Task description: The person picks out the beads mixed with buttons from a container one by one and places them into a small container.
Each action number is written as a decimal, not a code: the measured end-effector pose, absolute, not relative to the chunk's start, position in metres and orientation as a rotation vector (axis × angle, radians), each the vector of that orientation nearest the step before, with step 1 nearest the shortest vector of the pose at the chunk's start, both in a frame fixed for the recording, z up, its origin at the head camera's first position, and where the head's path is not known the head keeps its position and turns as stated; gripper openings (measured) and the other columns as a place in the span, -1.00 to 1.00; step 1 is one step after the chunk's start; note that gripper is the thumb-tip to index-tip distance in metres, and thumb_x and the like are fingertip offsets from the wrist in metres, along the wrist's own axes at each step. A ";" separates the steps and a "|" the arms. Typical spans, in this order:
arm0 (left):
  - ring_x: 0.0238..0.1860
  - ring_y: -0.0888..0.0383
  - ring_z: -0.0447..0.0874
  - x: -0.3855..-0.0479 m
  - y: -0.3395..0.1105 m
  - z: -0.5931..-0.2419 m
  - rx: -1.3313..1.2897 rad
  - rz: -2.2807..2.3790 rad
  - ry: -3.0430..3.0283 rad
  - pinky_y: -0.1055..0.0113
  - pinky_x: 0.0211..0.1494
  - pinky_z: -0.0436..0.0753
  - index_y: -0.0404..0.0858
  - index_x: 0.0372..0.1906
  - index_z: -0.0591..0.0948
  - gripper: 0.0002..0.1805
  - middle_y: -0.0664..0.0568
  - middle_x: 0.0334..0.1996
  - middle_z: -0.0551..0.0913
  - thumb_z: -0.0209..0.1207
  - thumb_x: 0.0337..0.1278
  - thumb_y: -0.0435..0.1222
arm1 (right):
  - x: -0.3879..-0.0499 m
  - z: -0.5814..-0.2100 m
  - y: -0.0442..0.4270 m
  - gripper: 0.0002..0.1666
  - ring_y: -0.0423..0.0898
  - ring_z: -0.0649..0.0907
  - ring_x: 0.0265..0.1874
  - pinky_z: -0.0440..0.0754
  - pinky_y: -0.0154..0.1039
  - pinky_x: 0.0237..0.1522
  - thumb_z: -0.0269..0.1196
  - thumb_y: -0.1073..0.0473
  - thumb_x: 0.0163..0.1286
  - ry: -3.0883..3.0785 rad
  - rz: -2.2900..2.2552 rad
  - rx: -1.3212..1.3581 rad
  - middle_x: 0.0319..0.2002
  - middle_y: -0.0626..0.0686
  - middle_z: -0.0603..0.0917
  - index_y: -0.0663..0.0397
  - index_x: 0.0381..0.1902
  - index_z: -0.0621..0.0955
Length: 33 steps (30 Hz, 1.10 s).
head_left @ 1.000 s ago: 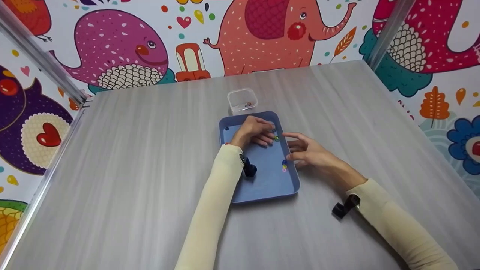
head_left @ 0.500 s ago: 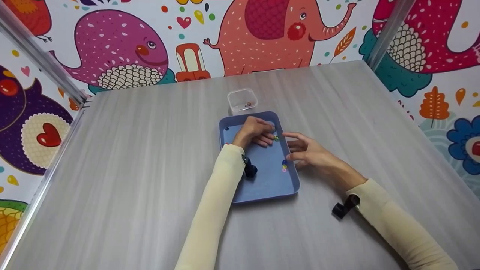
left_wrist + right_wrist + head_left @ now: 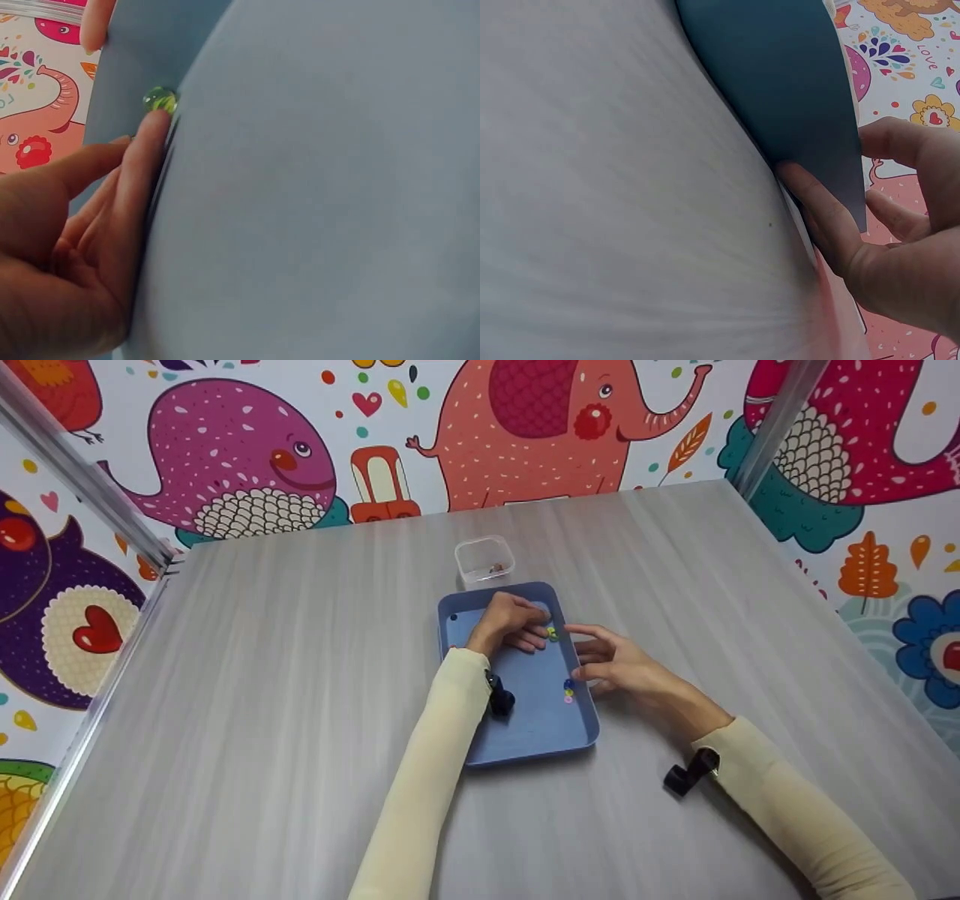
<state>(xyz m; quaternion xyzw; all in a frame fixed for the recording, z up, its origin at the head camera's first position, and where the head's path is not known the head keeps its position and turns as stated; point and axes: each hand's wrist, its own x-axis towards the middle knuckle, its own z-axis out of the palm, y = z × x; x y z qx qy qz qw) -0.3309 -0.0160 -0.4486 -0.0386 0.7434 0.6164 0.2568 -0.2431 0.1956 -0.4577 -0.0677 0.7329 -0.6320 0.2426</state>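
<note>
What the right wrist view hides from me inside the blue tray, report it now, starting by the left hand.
Observer: Head view shows green beads close by the left hand, inside the blue tray.
Operator: Now tell me what lies behind the tray wall, beside the right hand.
Observer: Blue, yellow and pink beads lie in a short line just inside it.
</note>
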 end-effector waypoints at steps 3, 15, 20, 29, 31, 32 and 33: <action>-0.61 0.13 0.77 -0.331 -0.018 -0.448 -0.114 1.656 2.020 0.30 -0.51 0.79 -0.41 0.00 0.65 -0.72 -0.09 -0.52 0.77 0.27 0.28 -0.32 | -0.243 -0.458 0.195 -0.06 0.13 0.53 0.26 0.82 -0.15 -0.18 0.33 0.35 0.28 2.001 -1.729 -0.191 0.39 0.34 0.40 -0.06 0.55 0.21; -0.54 0.13 0.80 -0.332 -0.030 -0.436 -0.128 1.602 2.039 0.28 -0.40 0.82 -0.33 -0.09 0.71 -0.80 -0.07 -0.44 0.79 0.25 0.31 -0.29 | -0.244 -0.456 0.195 -0.07 0.19 0.47 0.33 0.82 -0.15 -0.15 0.33 0.33 0.29 2.028 -1.691 -0.192 0.41 0.32 0.39 -0.08 0.55 0.20; -0.57 0.16 0.79 -0.331 -0.033 -0.428 -0.127 1.596 2.044 0.29 -0.40 0.82 -0.34 -0.02 0.69 -0.75 -0.03 -0.46 0.77 0.21 0.37 -0.25 | -0.243 -0.456 0.195 -0.06 0.13 0.51 0.28 0.82 -0.17 -0.19 0.32 0.34 0.29 2.016 -1.706 -0.197 0.40 0.33 0.40 -0.07 0.55 0.20; -0.51 0.12 0.82 -0.332 -0.040 -0.419 -0.097 1.649 2.046 0.28 -0.36 0.82 -0.38 0.09 0.66 -0.64 -0.15 -0.29 0.82 0.23 0.36 -0.22 | -0.243 -0.456 0.194 -0.07 0.12 0.56 0.22 0.81 -0.15 -0.22 0.33 0.34 0.27 2.026 -1.703 -0.169 0.38 0.33 0.41 -0.11 0.54 0.23; -0.49 0.12 0.83 -0.332 -0.043 -0.418 -0.101 1.647 2.048 0.29 -0.35 0.82 -0.36 0.09 0.66 -0.64 -0.14 -0.28 0.82 0.23 0.36 -0.20 | -0.243 -0.456 0.194 -0.07 0.12 0.56 0.22 0.81 -0.16 -0.24 0.33 0.33 0.27 2.037 -1.693 -0.164 0.38 0.33 0.41 -0.12 0.54 0.24; -0.48 0.12 0.83 -0.332 -0.044 -0.418 -0.105 1.648 2.051 0.28 -0.34 0.82 -0.35 0.09 0.66 -0.63 -0.13 -0.28 0.82 0.23 0.36 -0.18 | -0.243 -0.456 0.194 -0.07 0.12 0.56 0.22 0.81 -0.16 -0.25 0.33 0.33 0.27 2.042 -1.690 -0.163 0.38 0.33 0.42 -0.12 0.54 0.24; -0.48 0.12 0.83 -0.332 -0.045 -0.417 -0.111 1.655 2.053 0.28 -0.33 0.82 -0.34 0.08 0.67 -0.64 -0.13 -0.29 0.82 0.23 0.36 -0.18 | -0.243 -0.456 0.194 -0.08 0.12 0.56 0.22 0.81 -0.17 -0.25 0.33 0.33 0.27 2.043 -1.689 -0.162 0.38 0.33 0.42 -0.12 0.54 0.24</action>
